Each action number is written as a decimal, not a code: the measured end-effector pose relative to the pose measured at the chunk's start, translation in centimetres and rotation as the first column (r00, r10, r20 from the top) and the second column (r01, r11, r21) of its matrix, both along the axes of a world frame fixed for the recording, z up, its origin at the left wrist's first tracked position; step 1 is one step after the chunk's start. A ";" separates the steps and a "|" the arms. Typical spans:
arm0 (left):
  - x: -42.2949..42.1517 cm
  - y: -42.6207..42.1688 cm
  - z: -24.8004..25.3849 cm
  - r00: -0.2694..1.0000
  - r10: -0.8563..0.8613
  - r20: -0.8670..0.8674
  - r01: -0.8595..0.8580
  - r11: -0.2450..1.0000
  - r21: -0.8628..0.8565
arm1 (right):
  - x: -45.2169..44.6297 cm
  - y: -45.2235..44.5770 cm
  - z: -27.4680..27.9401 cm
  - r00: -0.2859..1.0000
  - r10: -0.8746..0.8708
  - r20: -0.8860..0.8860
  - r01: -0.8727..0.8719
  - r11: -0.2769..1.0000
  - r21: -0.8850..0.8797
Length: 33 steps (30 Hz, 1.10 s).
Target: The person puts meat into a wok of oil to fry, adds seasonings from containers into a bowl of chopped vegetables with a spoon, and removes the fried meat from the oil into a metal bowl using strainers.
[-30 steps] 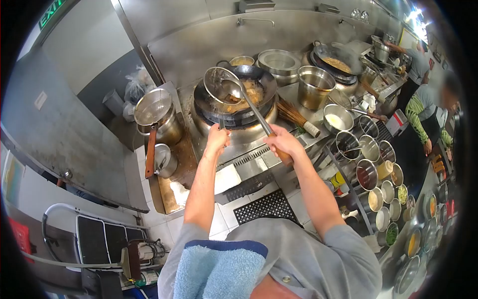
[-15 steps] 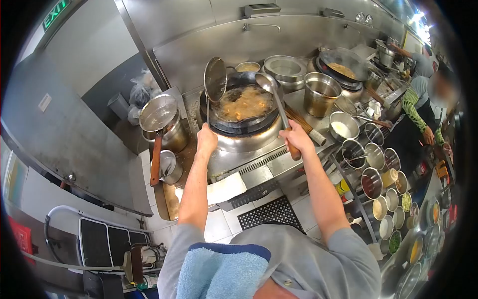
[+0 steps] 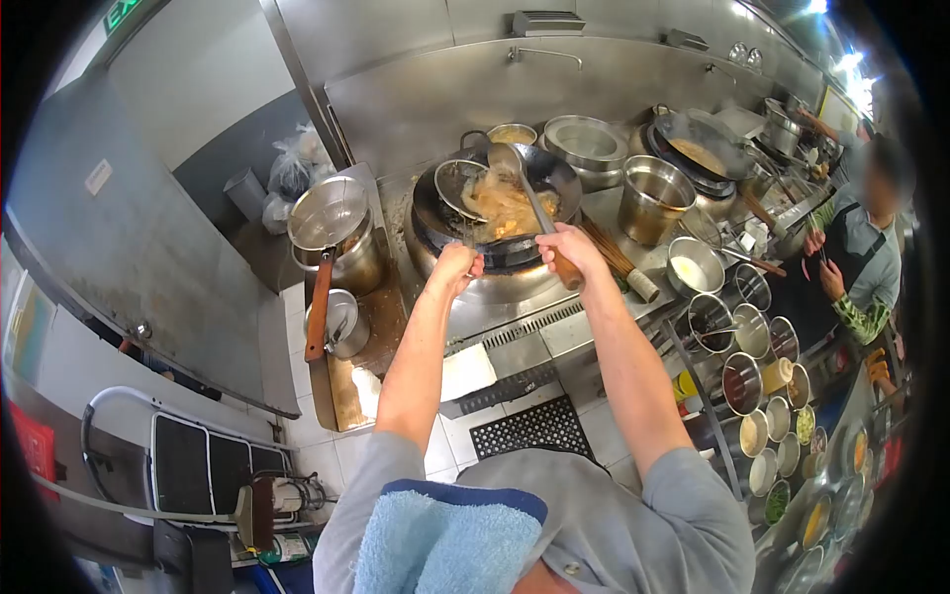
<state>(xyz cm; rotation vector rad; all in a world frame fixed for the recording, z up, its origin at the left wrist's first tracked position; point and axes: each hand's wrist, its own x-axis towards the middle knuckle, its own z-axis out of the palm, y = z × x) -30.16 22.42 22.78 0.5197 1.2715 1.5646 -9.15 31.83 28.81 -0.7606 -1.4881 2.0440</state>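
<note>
My left hand [image 3: 457,268] is closed around the handle of a round skimmer [image 3: 458,188]. The skimmer's head is down in the left side of a black wok [image 3: 566,188], against the browned food [image 3: 510,208] cooking in bubbling oil. My right hand [image 3: 574,252] grips the wooden handle of a metal ladle [image 3: 539,203]. The ladle's bowl is at the far side of the food, close to the skimmer. Both hands are in front of the wok's near rim. What lies under the skimmer and ladle is hidden.
A wooden-handled strainer [image 3: 327,213] rests on a pot at left. Right of the wok are a bamboo brush [image 3: 618,262], a steel pot [image 3: 657,203] and a bowl [image 3: 695,265]. Seasoning containers [image 3: 742,381] line the right. A co-worker [image 3: 871,238] stands beyond, near another wok [image 3: 698,148].
My left hand has moved right, bringing the raised skimmer down into the wok. My right hand has shifted slightly left and up with the ladle. The co-worker's hands have risen.
</note>
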 end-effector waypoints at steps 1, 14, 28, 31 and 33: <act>0.2 -0.2 0.1 0.998 0.016 0.053 -0.017 1.000 0.022 | 0.8 -0.6 1.1 1.000 0.030 -0.008 -0.030 1.000 -0.005; 1.5 -4.2 1.5 0.955 0.037 0.295 -0.055 0.997 0.052 | 2.9 -6.6 -0.1 0.994 0.106 0.016 -0.107 0.990 0.090; 1.8 -8.5 0.9 0.982 -0.024 0.186 -0.004 0.989 0.149 | 2.8 -5.5 -1.0 0.976 -0.026 0.218 -0.044 0.951 0.308; 2.9 -9.0 2.2 0.973 0.038 0.228 -0.072 0.987 0.143 | 2.1 -4.7 -2.8 0.971 -0.181 0.158 0.101 0.903 0.417; 3.6 -9.2 3.0 0.958 0.083 0.274 -0.123 0.984 0.131 | 2.6 -5.7 -1.5 0.983 -0.101 0.151 0.056 0.959 0.279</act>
